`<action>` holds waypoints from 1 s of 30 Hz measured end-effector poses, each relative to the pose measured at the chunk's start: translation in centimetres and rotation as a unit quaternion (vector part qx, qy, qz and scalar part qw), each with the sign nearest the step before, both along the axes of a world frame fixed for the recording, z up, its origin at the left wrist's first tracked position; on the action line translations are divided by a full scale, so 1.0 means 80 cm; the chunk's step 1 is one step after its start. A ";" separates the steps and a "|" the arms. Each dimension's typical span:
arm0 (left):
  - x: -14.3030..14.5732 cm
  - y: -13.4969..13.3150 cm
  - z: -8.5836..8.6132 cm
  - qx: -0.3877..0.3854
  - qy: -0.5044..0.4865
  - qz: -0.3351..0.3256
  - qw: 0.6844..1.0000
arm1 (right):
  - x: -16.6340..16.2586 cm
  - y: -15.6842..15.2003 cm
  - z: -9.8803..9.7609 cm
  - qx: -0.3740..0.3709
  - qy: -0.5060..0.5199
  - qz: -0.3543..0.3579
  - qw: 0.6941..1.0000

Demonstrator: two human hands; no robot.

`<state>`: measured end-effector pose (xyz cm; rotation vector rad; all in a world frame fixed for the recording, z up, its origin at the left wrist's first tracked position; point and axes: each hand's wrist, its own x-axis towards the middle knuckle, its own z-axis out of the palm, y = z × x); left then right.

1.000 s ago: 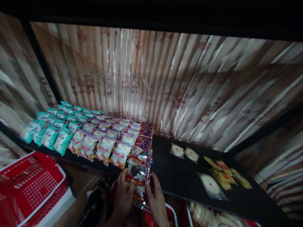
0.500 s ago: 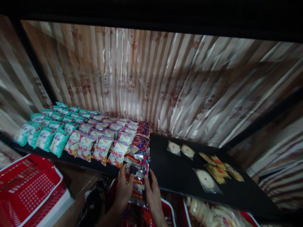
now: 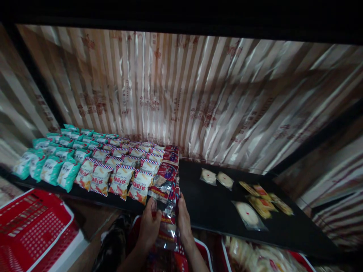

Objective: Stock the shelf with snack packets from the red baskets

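My left hand (image 3: 149, 226) and my right hand (image 3: 183, 220) both grip a stack of red and silver snack packets (image 3: 167, 221) at the front edge of a black shelf (image 3: 215, 206). The stack's upper packets lean onto the shelf, joining a column of the same red packets (image 3: 169, 166) that runs to the back. Left of that column lie rows of red-and-white striped snack bags (image 3: 121, 173). Further left are teal snack bags (image 3: 53, 158).
Clear-wrapped round cakes (image 3: 217, 178) and yellow packets (image 3: 263, 198) lie loose on the shelf's right half. A red plastic basket (image 3: 31, 226) sits lower left. Red baskets with packets (image 3: 255, 257) stand below the shelf. Striped foil sheeting (image 3: 184, 98) backs the shelf.
Both hands have moved the packet stack slightly up and forward against the shelf edge. The right hand has turned more edge-on beside the stack. The view shifted a little left.
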<state>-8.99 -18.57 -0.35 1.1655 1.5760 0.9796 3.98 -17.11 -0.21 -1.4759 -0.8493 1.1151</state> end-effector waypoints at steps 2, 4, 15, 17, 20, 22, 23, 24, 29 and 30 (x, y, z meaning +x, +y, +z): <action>0.000 0.001 0.001 0.004 0.009 -0.002 1.000 | 0.000 0.002 -0.003 0.015 0.005 0.008 1.000; 0.000 0.003 0.000 0.010 0.020 -0.003 1.000 | 0.002 0.004 -0.007 0.026 0.009 0.018 0.999; 0.005 0.001 -0.007 0.052 0.023 0.029 0.998 | 0.003 0.007 -0.018 0.005 -0.027 0.034 0.999; 0.006 0.001 -0.007 0.052 0.018 0.035 0.998 | 0.003 0.007 -0.017 0.001 -0.026 0.042 0.999; 0.008 0.000 -0.007 0.045 0.020 0.037 0.998 | 0.003 0.007 -0.014 -0.001 -0.020 0.034 0.999; 0.008 0.001 -0.008 0.047 0.023 0.034 0.998 | 0.002 0.007 -0.012 0.002 -0.014 0.030 0.999; 0.008 0.001 -0.008 0.050 0.024 0.031 0.998 | 0.002 0.007 -0.011 0.002 -0.012 0.028 1.000; 0.008 0.001 -0.009 0.051 0.022 0.026 0.998 | 0.002 0.007 -0.009 0.001 -0.010 0.025 1.000; -0.001 0.003 -0.007 0.026 -0.005 0.021 0.999 | 0.003 -0.001 -0.003 -0.030 -0.055 -0.043 0.997; -0.003 0.003 -0.006 0.023 -0.012 0.023 0.999 | 0.003 -0.004 -0.003 -0.033 -0.068 -0.058 0.995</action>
